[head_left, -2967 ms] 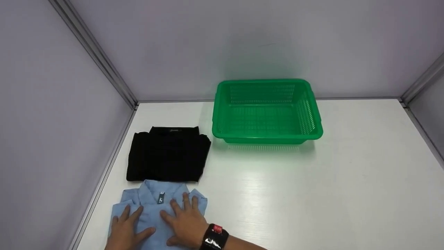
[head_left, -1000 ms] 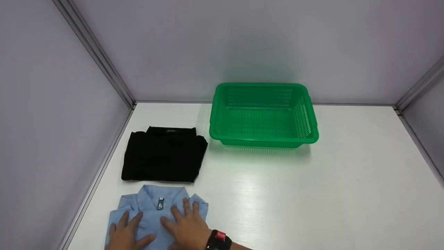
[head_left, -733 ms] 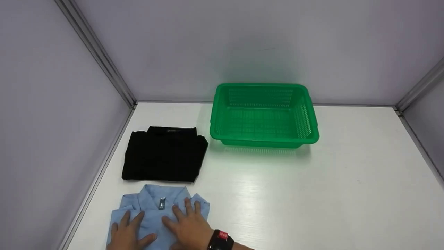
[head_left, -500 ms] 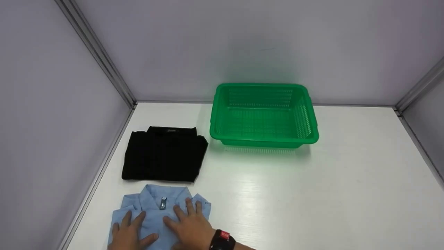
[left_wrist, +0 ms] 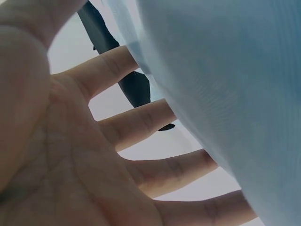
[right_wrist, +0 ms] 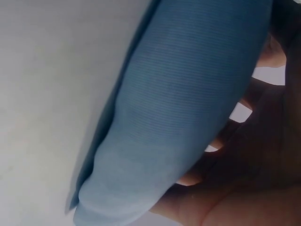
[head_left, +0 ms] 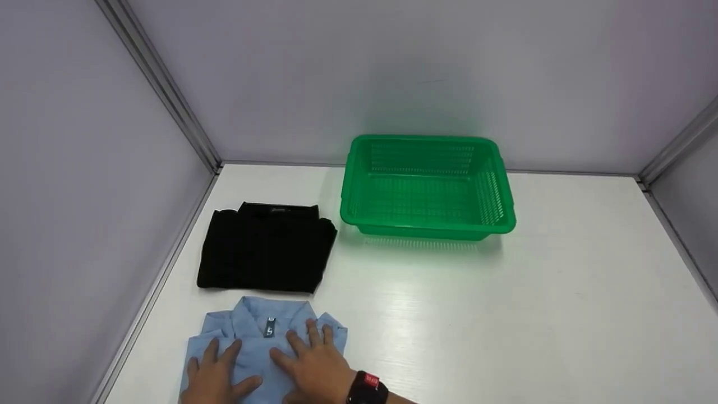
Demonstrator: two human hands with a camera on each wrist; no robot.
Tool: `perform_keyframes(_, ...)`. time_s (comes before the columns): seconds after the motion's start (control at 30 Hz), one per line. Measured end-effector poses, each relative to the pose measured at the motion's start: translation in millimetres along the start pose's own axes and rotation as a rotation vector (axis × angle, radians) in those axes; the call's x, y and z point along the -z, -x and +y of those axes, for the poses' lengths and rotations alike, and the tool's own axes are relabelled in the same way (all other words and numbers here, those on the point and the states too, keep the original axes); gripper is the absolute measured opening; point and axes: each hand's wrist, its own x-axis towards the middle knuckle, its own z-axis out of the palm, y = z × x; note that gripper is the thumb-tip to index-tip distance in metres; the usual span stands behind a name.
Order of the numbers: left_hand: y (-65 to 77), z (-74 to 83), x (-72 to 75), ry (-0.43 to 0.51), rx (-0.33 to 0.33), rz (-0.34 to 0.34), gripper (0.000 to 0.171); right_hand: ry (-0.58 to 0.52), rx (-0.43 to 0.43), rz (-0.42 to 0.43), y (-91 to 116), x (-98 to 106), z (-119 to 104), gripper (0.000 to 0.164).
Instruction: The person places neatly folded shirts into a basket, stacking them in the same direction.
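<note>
A light blue shirt (head_left: 255,359) lies folded on the table at the lower left of the head view, collar pointing away and a small dark tag (head_left: 270,327) inside the neck. My left hand (head_left: 216,375) rests on its left part with fingers spread. On the right part lies my right hand (head_left: 320,367), also spread, a black band on its wrist. In the left wrist view, straight fingers (left_wrist: 141,123) touch the blue cloth with their tips. The right wrist view has the shirt's rounded edge (right_wrist: 174,103) beside the palm. The shirt's near edge is out of the head view.
A folded black garment (head_left: 266,249) lies just beyond the shirt. Farther back, a green perforated basket (head_left: 426,230) stands by the rear wall. White table surface (head_left: 505,314) stretches to the right. Grey walls (head_left: 101,185) border the left, back and right.
The blue shirt has shifted slightly to the right across the table, both hands staying spread on it. The black garment and the basket have kept their places.
</note>
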Motion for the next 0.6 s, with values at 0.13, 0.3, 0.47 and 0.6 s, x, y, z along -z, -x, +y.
perform_keyframes(0.13,1.7,4.1,-0.6,-0.004,0.003,0.003,0.104,-0.017,-0.001,-0.002,4,0,2,0.087)
perform_keyframes(0.3,3.9,9.0,-1.7,-0.006,-0.001,0.01,0.103,-0.021,0.014,0.007,7,1,6,0.087)
perform_keyframes(0.47,5.1,13.5,-3.7,-0.012,-0.005,0.023,0.103,-0.014,0.03,0.012,10,3,10,0.087)
perform_keyframes(0.6,5.3,15.7,-4.4,-0.011,0.011,0.006,0.104,-0.024,0.027,0.005,11,2,11,0.087)
